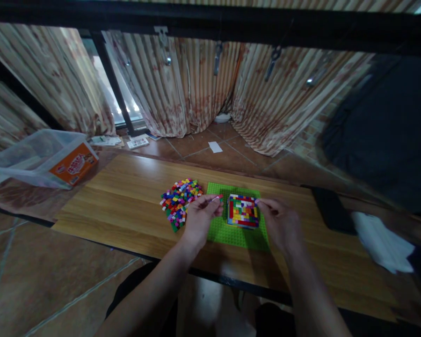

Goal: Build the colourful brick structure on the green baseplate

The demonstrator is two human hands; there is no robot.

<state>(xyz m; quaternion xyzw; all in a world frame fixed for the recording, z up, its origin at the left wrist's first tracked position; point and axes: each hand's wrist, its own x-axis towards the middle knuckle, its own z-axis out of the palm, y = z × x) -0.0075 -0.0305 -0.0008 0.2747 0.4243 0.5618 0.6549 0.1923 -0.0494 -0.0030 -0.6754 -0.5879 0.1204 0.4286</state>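
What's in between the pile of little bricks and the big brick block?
The left hand and, beside it, a strip of green baseplate; the head view shows this.

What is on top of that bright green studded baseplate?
A boxy, multicoloured structure of small plastic bricks stands on the bright green studded baseplate. The studs beneath it are covered; the left hand hides some too.

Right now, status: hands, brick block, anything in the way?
Left hand holding small bricks. Right hand at block's right edge, grip unclear. Brick block on green baseplate, top uncovered. Loose pile partly behind left hand.
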